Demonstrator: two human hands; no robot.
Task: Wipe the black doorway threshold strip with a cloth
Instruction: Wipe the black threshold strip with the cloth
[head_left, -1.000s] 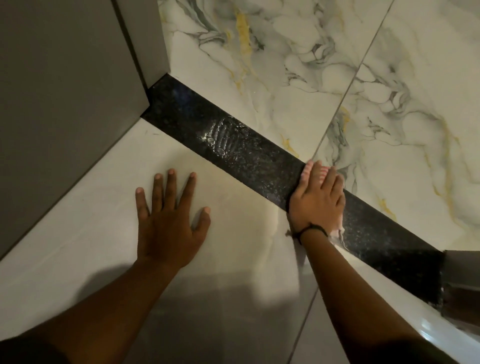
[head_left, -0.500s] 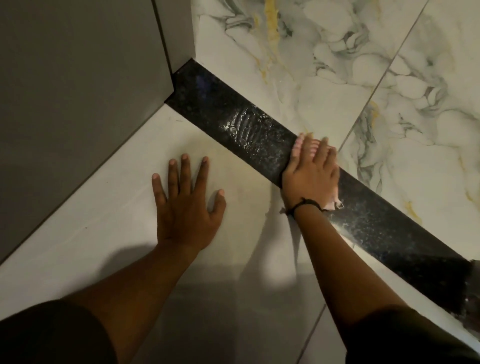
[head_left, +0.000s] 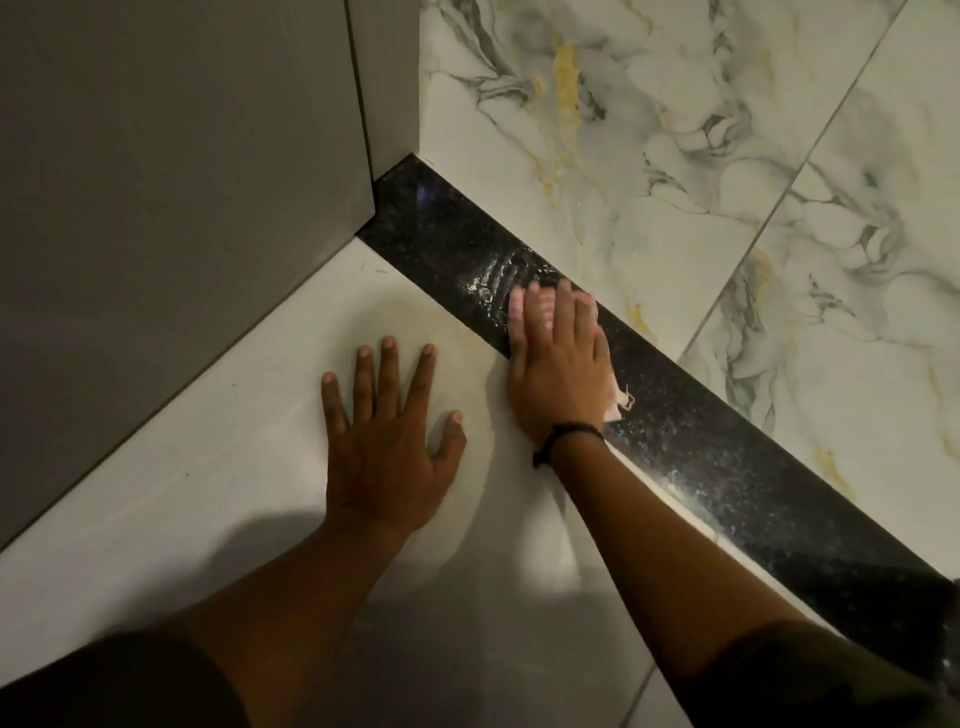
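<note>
A glossy black threshold strip runs diagonally from the grey door frame at upper middle to the lower right corner. My right hand lies flat on the strip near its middle and presses a pale pink cloth onto it; only a frayed corner and a bit under the fingertips show. Wet streaks glisten on the strip just ahead of the fingers. My left hand rests flat on the plain white tile, fingers spread, holding nothing.
A grey door frame and wall fill the upper left, meeting the strip's far end. Marble-patterned tiles lie beyond the strip. Plain white tile lies on my side, partly in shadow.
My right hand has slid the cloth along the strip toward the door frame, reaching the wet streaks. My left hand has stayed planted on the white tile. The camera has shifted left.
</note>
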